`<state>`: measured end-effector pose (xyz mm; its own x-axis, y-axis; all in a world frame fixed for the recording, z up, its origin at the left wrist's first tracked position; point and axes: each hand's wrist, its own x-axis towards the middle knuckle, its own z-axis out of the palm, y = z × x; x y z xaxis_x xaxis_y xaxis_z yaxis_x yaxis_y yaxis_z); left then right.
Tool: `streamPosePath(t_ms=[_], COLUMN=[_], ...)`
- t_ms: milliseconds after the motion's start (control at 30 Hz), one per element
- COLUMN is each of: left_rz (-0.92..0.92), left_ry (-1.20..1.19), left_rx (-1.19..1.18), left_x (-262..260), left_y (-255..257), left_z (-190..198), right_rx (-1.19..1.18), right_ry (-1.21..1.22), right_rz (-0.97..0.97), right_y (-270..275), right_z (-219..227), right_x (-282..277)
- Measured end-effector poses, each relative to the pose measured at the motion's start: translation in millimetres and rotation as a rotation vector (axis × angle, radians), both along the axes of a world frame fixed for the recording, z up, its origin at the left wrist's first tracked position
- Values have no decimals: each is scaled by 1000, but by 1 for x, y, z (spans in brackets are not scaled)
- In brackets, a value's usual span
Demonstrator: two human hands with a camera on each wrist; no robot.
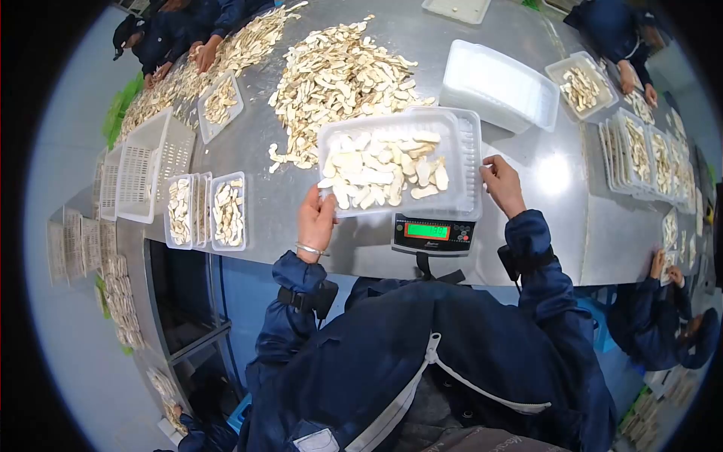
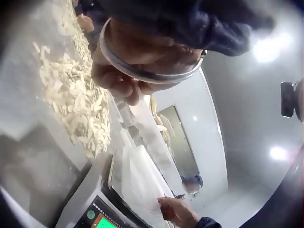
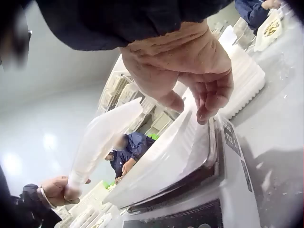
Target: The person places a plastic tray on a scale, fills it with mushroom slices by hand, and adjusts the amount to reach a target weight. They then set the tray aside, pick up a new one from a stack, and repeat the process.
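My left hand, a bangle at its wrist, grips the near-left corner of a clear plastic tray of pale, brown-edged slices that look like sliced mushroom. In the right wrist view this tray is raised and tilted. Below it a second plastic tray sits on a digital scale with a lit green display. My right hand pinches that lower tray's right rim, thumb on one side and fingers on the other.
A large heap of slices lies beyond the trays on the metal table. Stacked white trays stand at the back right. Filled trays and white baskets are on the left. Other people work around the table.
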<state>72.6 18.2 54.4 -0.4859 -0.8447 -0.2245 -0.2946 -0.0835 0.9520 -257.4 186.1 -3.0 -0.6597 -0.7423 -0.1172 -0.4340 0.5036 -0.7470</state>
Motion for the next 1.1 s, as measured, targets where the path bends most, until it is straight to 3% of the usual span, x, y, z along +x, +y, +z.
streamPosePath(t_ms=[300, 467, 567, 633, 700, 833, 900, 1000, 1100], left_rz=[9, -61, -147, -170, -205, -241, -261, -228, -144], left_ry=[31, 46, 27, 18, 44, -71, -172, -198, -189], left_rx=[9, 32, 36, 64, 79, 27, 66, -27, 31], left_x=[6, -28, -57, -71, -78, -78, -68, -39, -16], left_y=[-10, 7, 14, 16, 15, 16, 13, 2, -18], left_z=[1, -15, -37, -48, -68, -74, -58, -59, -49], right_rx=[7, 0, -66, -61, -129, -70, -166, -103, -83], right_ry=[187, 494, 434, 430, 314, 447, 550, 634, 651], right_rz=[-43, -93, -112, -68, 45, 301, 451, 610, 690], right_y=[28, 108, 118, 94, 64, -16, -48, -75, -89], right_z=[0, 64, 108, 138, 133, 135, 116, 100, 78], right_x=[-31, -118, -150, -141, -145, -90, -75, -53, -40])
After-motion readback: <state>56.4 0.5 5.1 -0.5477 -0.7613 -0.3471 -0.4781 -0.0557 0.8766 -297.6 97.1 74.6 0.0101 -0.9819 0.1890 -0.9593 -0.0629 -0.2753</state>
